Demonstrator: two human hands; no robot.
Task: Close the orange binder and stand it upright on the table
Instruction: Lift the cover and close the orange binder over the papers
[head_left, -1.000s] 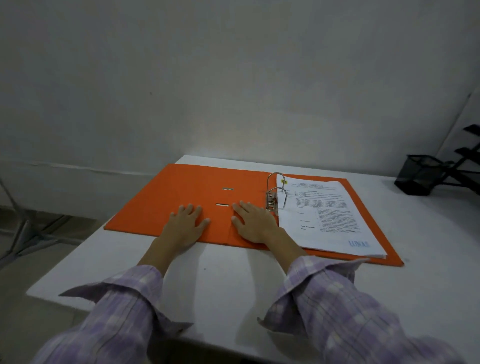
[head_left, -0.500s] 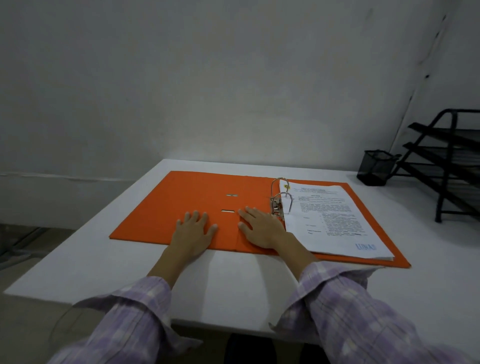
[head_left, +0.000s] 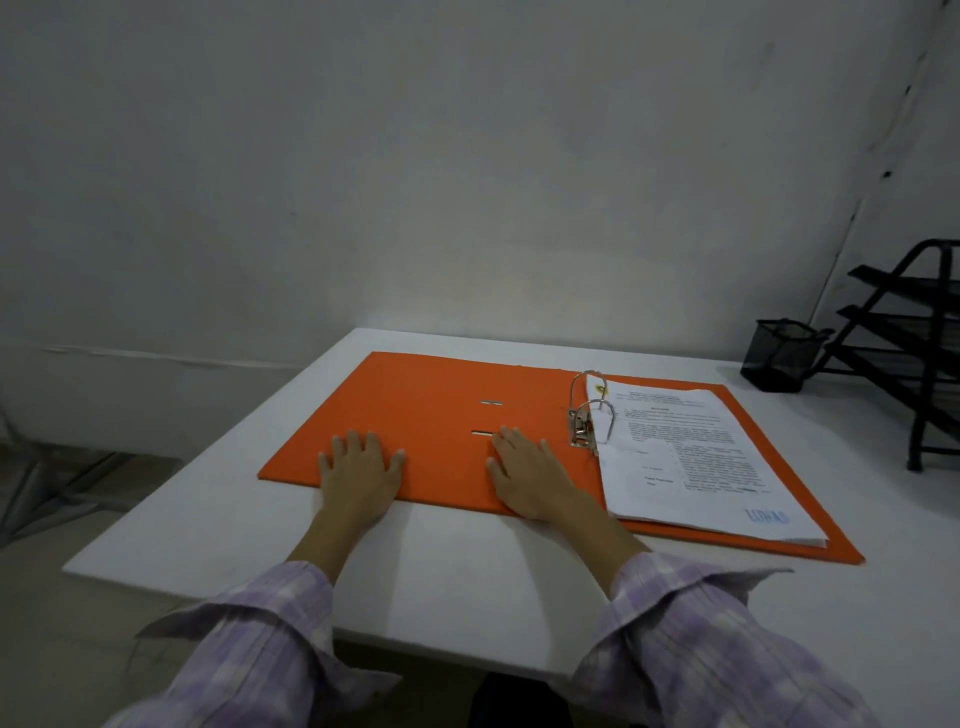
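On table (head_left: 441, 561) | orange binder (head_left: 431, 415) open | papers (head_left: 691, 457) on rings (head_left: 589, 410)

Dim and greyish overall; brightest patch mid-frame at the table's (head_left: 467, 571) far edge. Soft shadows under forearms. Wide-angle bowing at edges; printed text unreadable.

A single head-worn view looks forward and down, close over the table (head_left: 467, 582) toward the wall (head_left: 415, 182).

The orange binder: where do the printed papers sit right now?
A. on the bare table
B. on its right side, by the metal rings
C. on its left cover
B: the printed papers lie on the orange binder's right half, threaded on the metal rings.
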